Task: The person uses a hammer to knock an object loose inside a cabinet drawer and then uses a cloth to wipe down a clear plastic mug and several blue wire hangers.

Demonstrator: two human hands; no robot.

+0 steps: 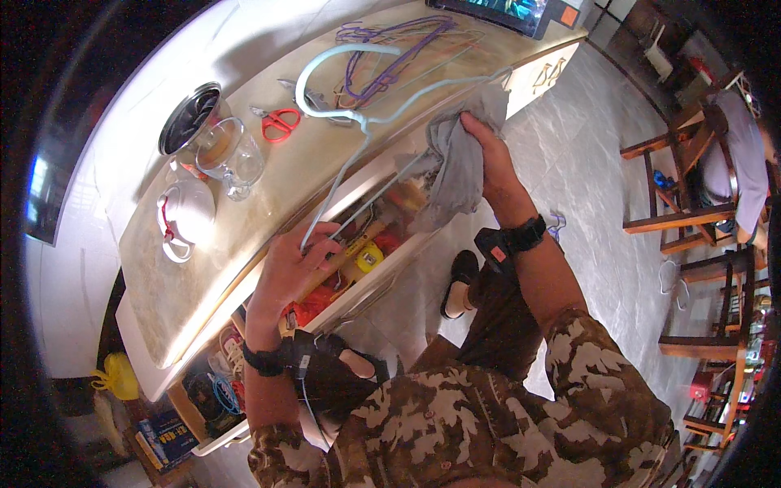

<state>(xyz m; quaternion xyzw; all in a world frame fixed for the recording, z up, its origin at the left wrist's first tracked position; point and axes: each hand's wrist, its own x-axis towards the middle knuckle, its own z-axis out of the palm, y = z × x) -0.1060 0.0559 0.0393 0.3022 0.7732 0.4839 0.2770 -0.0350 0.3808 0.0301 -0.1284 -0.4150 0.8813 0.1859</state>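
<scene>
My left hand grips one end of a pale blue coated-wire clothes hanger, above an open drawer. The hanger's hook curves over the cabinet top. In my right hand is a bunched grey cloth, held near the hanger's other end; part of the lower bar passes behind or into the cloth. Inside the drawer lie a yellow tape measure and red plastic items. Several purple and other thin wire hangers lie on the cabinet top beyond the hook.
Red-handled scissors, a glass mug, a metal pot and a white lidded teapot stand along the wall side. A screen device is at the far end. Wooden chairs and a seated person are to the right.
</scene>
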